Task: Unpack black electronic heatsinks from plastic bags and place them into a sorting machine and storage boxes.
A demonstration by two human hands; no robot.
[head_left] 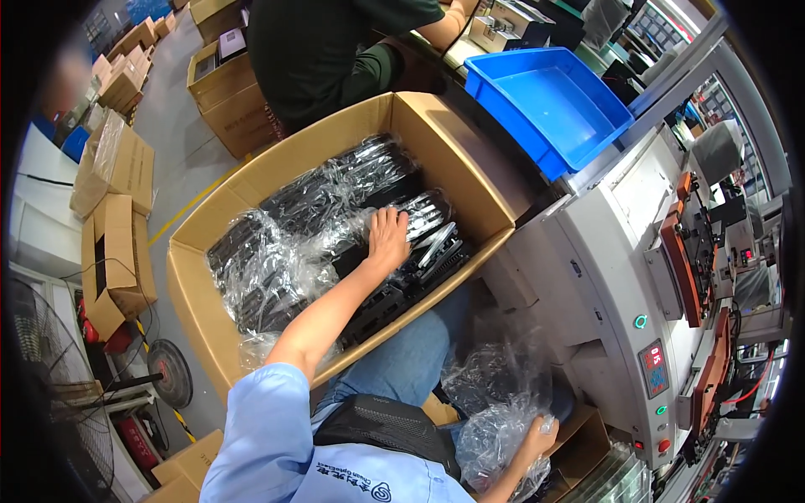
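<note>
Clear film point(495, 440) clutched in your right hand point(533, 439), 5 o'clock; left hand point(389, 238) touches wrapped parts point(425, 209), grip unclear, so I'd go gently.

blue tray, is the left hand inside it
No, the left hand is in the cardboard box, on plastic-wrapped black parts, apart from the blue tray.

The open carton point(457, 155) contains film-wrapped parts point(335, 193); the left hand point(387, 241) rests on them. Behind the carton: a seated co-worker point(327, 59). Behind-right: a plastic bin point(553, 109). Right: a machine point(599, 260). Front-right: plastic film point(495, 436), at the right hand point(535, 439). Left: a pedestal fan point(71, 377).
</note>
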